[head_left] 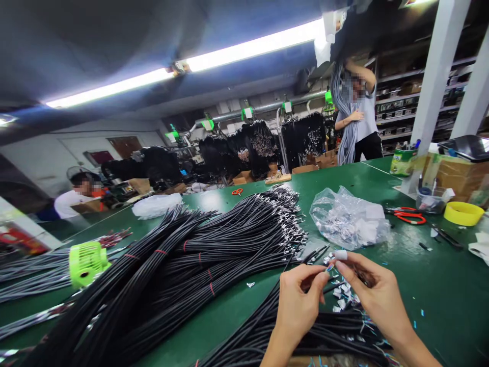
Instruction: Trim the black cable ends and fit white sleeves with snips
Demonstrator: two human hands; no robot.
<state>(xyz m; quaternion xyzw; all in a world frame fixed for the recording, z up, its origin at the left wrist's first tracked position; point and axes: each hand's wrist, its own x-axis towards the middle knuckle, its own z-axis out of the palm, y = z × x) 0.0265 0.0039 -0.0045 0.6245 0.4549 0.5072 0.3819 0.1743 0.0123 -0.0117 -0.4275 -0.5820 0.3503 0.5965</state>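
My left hand (300, 300) pinches the end of a black cable (319, 288) whose thin coloured wires stick out at the tip. My right hand (372, 288) is closed on a small white connector (340, 254), held against those wire ends. Both hands hover over the green table (420, 285), just above a pile of black cables (305, 336) and several loose white connectors (340, 300). A large heap of bundled black cables (198, 260) with metal terminals lies to the left.
A clear plastic bag of small parts (349, 219) lies behind my hands. Red scissors (408, 215), a yellow tape roll (463, 212), a green fan (87, 262) and cardboard boxes (460, 173) stand around. One person (361, 120) handles grey cables at the back; another (78, 199) sits far left.
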